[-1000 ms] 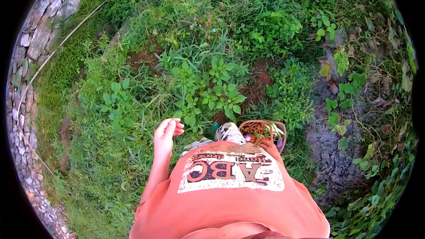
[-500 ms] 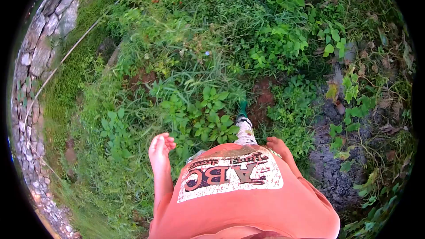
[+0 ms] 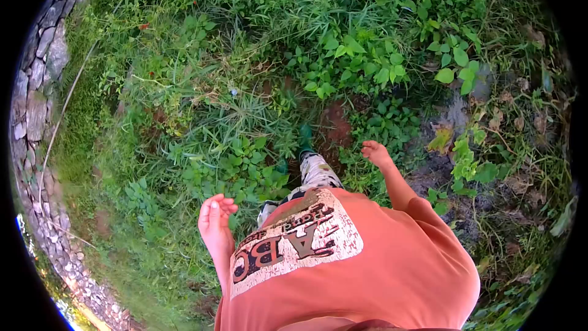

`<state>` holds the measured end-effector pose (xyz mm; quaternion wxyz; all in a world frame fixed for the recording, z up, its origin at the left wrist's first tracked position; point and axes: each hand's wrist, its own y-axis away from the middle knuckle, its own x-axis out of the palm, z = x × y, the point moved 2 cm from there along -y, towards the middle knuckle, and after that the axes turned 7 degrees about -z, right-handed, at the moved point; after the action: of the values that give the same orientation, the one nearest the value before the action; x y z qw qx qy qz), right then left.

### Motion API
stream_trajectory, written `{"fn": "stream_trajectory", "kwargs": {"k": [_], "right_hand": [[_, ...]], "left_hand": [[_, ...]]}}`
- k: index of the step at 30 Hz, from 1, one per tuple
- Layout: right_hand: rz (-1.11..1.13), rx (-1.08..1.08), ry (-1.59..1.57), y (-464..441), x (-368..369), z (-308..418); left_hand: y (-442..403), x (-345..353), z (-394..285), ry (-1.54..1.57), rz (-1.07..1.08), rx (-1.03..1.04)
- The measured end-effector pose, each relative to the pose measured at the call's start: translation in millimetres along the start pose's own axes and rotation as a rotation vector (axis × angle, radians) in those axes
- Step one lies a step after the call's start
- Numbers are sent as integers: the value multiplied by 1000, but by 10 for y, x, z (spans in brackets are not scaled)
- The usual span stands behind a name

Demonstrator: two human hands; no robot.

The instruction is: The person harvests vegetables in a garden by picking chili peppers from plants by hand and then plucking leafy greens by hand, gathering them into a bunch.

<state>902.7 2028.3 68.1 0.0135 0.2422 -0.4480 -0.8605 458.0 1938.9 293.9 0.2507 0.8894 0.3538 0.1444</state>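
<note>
My left hand [image 3: 215,214] hangs over the green plants left of my body, its fingers loosely bent and the thumb apart from them; I see nothing in it. On the other side, my right hand [image 3: 375,152] is held out above low leafy weeds [image 3: 392,122], fingers slightly curled and holding nothing visible. Neither hand appears to touch a plant. Between them are my orange shirt [image 3: 392,257] with a printed panel, a patterned trouser leg [image 3: 318,170] and a green boot [image 3: 305,136] among the weeds.
A dry-stone wall [image 3: 37,104] curves along the left edge, with a long thin pole or pipe [image 3: 66,104] beside it. Dense grass and broad-leaved plants [image 3: 367,61] cover the ground ahead. Bare reddish soil [image 3: 335,125] shows near the boot; greyish ground [image 3: 450,116] and dry vines lie right.
My right hand has swung forward and out from beside my shirt. The view has shifted, and more of the leg shows. My left hand stays at my left side with fingers bent.
</note>
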Motion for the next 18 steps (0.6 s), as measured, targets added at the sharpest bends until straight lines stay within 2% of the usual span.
{"fn": "stream_trajectory", "kwargs": {"k": [3,5,7,11,16,18], "right_hand": [[6,97,-53,-2,121,173],[25,35,-26,77,235,236],[100,-143,56,76,335,232],[220,-149,6,330,286,594],[107,-284,250,122,55,1015],[127,-315,235,25,30,1293]], "left_hand": [[-16,-113,-41,-15,-87,16],[-23,-198,-91,37,-92,29],[-60,-244,-116,78,-68,75],[-144,-357,-187,167,-54,150],[-208,-331,-201,287,-151,194],[-225,-248,-167,294,-193,164]]}}
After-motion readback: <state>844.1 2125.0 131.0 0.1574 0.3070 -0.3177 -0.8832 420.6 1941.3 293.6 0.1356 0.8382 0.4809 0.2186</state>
